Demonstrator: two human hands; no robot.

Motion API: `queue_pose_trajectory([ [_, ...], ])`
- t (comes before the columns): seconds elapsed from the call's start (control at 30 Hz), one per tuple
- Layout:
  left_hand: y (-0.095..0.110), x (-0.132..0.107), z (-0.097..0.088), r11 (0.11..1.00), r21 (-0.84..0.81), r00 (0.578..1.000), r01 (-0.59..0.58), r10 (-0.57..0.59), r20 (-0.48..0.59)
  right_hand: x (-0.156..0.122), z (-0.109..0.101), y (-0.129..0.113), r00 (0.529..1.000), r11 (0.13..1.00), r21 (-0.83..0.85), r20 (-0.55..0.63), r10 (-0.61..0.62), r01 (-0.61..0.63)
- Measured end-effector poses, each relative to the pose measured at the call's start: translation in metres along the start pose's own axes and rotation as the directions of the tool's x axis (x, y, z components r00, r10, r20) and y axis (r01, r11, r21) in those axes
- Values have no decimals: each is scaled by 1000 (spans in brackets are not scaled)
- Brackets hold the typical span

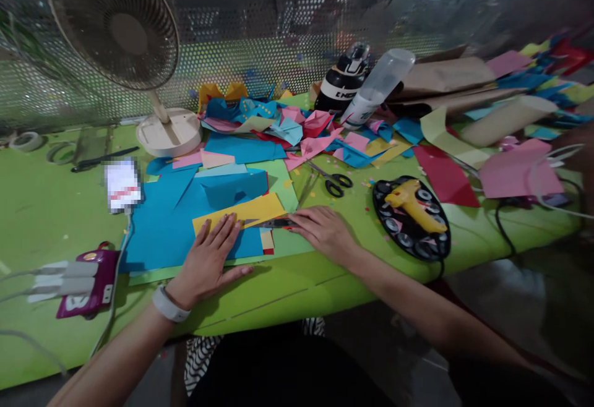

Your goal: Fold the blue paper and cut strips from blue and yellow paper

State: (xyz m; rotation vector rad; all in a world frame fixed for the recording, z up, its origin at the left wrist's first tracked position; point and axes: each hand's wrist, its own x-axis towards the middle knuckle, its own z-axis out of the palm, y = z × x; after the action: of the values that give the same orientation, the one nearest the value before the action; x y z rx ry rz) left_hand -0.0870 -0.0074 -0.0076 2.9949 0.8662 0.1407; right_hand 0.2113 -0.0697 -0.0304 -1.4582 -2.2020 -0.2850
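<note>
My left hand (211, 258) lies flat with fingers stretched out, pressing on blue paper (162, 221) and the edge of a yellow sheet (245, 210). My right hand (320, 229) rests on the green table (41, 209) just right of the yellow sheet. Its fingers are curled on a dark, thin tool (273, 224) with a red part that lies across the paper. Black-handled scissors (333, 181) sit a little beyond my right hand.
A desk fan (118, 29) stands at the back left. A yellow glue gun (414, 204) rests on a black round tray (434, 240) at the right. Heaps of coloured paper, a bottle (378, 85), tape rolls (28, 141) and a purple power strip (86, 283) surround the work area.
</note>
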Motion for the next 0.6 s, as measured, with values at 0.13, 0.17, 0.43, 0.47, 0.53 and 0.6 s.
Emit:
queue_pose_trajectory([
  [0.13, 0, 0, 1, 1000, -8, 1000, 3, -3, -10, 1, 2, -1, 1000, 1000, -20, 19, 1, 0],
  [0.17, 0, 0, 2, 1000, -10, 1000, 3, -4, -14, 1, 3, -2, 1000, 1000, -19, 22, 2, -2],
  [0.43, 2, -1, 3, 1000, -11, 1000, 16, -16, -13, 3, 7, 0, 996, 996, 0, 3, -86, 86],
  [0.47, 2, -1, 3, 1000, -15, 1000, 17, -18, -12, 3, 7, 0, 995, 995, -1, 7, -95, 95],
  [0.53, 2, -1, 3, 1000, -24, 1000, 19, -19, -11, 4, 7, 2, 995, 995, 7, 23, -102, 102],
  [0.6, 2, -1, 3, 999, -29, 1000, 18, -18, -11, 6, 6, 2, 993, 994, 29, 45, -105, 104],
])
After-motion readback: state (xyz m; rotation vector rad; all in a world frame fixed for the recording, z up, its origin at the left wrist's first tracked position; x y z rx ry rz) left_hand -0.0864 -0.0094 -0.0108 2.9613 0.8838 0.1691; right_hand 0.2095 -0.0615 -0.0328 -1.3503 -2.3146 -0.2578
